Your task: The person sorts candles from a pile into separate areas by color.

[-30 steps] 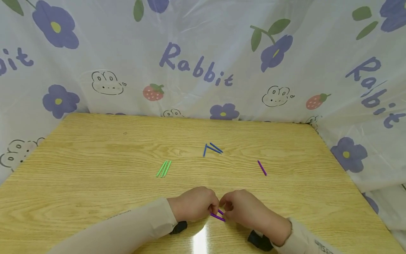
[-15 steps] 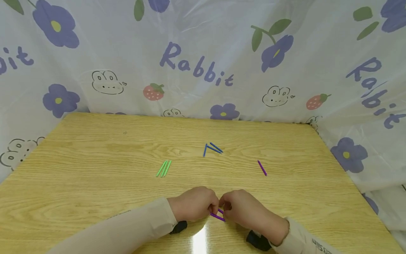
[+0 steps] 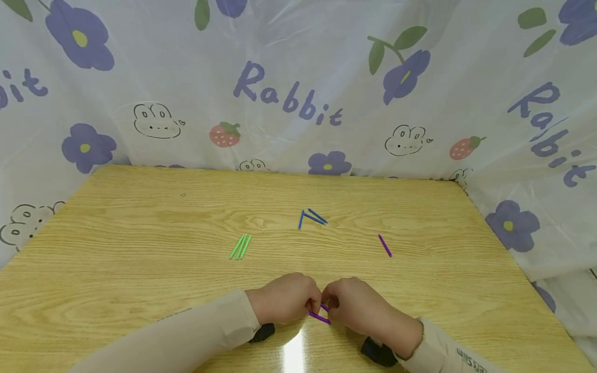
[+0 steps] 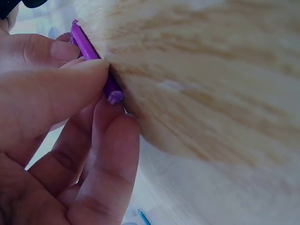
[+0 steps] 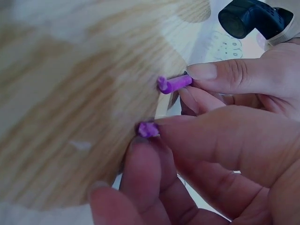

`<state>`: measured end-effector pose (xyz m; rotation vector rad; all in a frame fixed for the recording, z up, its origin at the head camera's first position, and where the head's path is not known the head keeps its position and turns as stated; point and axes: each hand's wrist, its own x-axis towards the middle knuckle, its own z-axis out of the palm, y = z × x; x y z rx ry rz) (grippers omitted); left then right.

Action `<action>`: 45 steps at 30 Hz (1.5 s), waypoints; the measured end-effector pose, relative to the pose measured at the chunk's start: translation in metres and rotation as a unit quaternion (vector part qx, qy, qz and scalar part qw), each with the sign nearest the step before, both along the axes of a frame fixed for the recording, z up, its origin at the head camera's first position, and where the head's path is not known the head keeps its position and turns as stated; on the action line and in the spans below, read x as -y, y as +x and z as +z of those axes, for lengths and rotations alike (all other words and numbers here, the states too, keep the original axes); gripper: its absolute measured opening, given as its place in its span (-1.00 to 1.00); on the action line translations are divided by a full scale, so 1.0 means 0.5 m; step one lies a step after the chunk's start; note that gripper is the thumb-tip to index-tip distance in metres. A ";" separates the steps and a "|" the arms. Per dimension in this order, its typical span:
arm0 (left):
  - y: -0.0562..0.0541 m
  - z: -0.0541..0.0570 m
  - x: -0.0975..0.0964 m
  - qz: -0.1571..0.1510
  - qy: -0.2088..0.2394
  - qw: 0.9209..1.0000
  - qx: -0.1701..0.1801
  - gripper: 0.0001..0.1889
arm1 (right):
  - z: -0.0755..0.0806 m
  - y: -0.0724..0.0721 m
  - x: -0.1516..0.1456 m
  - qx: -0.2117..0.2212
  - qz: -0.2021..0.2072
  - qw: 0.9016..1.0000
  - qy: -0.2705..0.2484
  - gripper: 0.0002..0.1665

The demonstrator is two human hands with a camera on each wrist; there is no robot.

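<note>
Close together near the table's front edge, both hands work over two thin purple sticks. My left hand pinches one purple stick between thumb and fingertips. The right hand pinches the other purple stick, whose rough end shows between thumb and finger. In the head view the nearer stick bridges the gap between the hands, and part of the second shows behind it. One stick has a small nub at its end in the right wrist view. The fingers hide much of both.
A third purple stick lies alone to the right on the wooden table. Three green sticks lie side by side at left. Farther back are three blue sticks. A printed curtain hangs behind the table.
The right wrist and sleeve have shifted very slightly left. Both hands otherwise keep their hold, and the sticks on the table stay where they were.
</note>
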<state>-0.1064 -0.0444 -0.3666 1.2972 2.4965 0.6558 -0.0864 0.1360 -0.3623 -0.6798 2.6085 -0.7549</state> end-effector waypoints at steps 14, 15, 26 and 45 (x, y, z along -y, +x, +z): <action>0.002 0.001 -0.001 0.010 -0.007 1.000 0.011 -0.75 | 0.006 -0.007 -0.012 -0.019 -0.011 1.000 -0.008 -0.78; 0.002 0.001 -0.001 0.010 -0.009 1.000 0.011 -0.75 | 0.006 -0.008 -0.013 -0.023 -0.013 1.000 -0.010 -0.79; 0.000 0.000 0.000 0.006 -0.011 1.000 0.002 -0.73 | 0.021 -0.025 -0.034 -0.030 -0.068 0.997 -0.022 -0.79; 0.001 -0.001 0.001 0.009 -0.013 1.000 0.011 -0.73 | 0.049 -0.069 -0.109 -0.028 -0.165 0.986 -0.023 -0.74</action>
